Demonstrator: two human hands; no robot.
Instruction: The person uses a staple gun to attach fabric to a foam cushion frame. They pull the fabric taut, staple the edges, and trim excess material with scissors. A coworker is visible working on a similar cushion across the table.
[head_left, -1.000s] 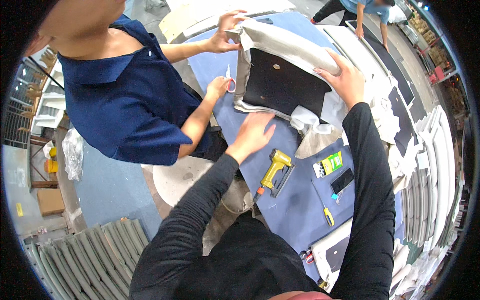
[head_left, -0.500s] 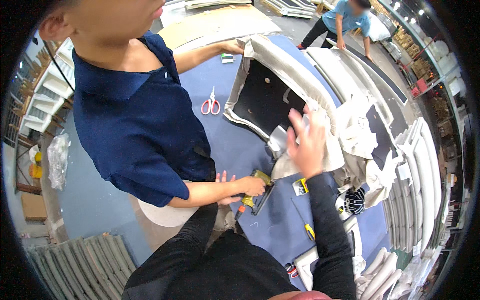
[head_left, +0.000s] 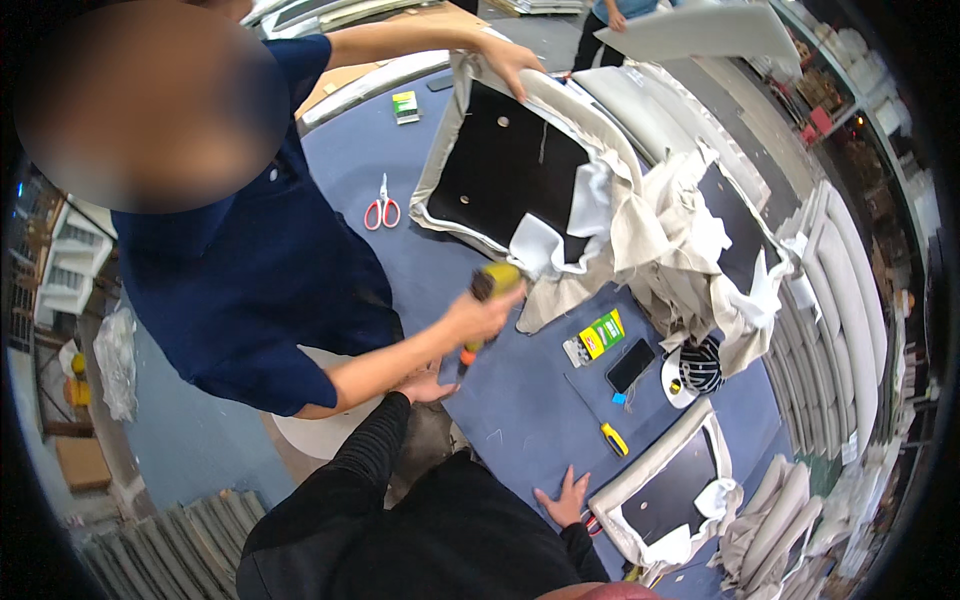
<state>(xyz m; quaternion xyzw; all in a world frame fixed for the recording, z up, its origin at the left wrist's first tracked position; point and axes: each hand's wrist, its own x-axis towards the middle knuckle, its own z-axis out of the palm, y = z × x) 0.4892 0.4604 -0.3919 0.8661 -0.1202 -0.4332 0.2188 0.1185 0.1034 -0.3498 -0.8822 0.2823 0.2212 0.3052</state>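
Note:
My right hand (head_left: 567, 497) rests on the blue table with fingers spread, holding nothing. Beside it lies a small upholstered panel (head_left: 668, 500) with a black underside and folded beige fabric edges; red-handled scissors are partly hidden under it. My left hand (head_left: 425, 386) lies at the table's near edge, fingers stretched out and partly covered by a co-worker's forearm. That co-worker, in a navy shirt, grips a yellow-green staple gun (head_left: 495, 282), blurred by motion. Their other hand holds the far edge of a larger beige seat panel (head_left: 510, 165), black underside up, loose fabric and white lining on its near side.
Red-handled scissors (head_left: 382, 207), a screwdriver (head_left: 612, 438), a green-yellow packet (head_left: 597, 338), a phone (head_left: 630, 367) and a striped round item (head_left: 702, 366) lie on the table. Stacked grey cushions (head_left: 825, 330) stand at right. Another person carries a pale panel (head_left: 700, 35) behind.
My right hand has left the large panel's fabric and come down to the table near me. My left hand shifted slightly down. The co-worker has lifted the staple gun toward the panel.

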